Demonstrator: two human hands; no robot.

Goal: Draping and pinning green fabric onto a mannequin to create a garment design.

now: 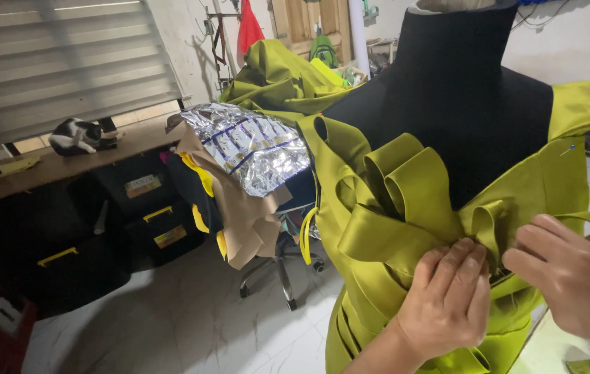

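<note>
Two hands at the olive satin bow (406, 201) on the black dress form (461, 90): left hand (447, 298) pinches the knot, right hand (572, 277) steadies (fingers loosely curled); keep loops flat.

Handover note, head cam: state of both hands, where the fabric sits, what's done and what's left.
Left hand: fingers pinched on the olive-green fabric loops at the front of the black dress form.
Right hand: fingertips on the same gathered point, from the right.
Done: several loops folded and fanned across the chest; a strap pinned at the shoulder.
Left: the gathered centre looks hand-held, not fixed.
</note>
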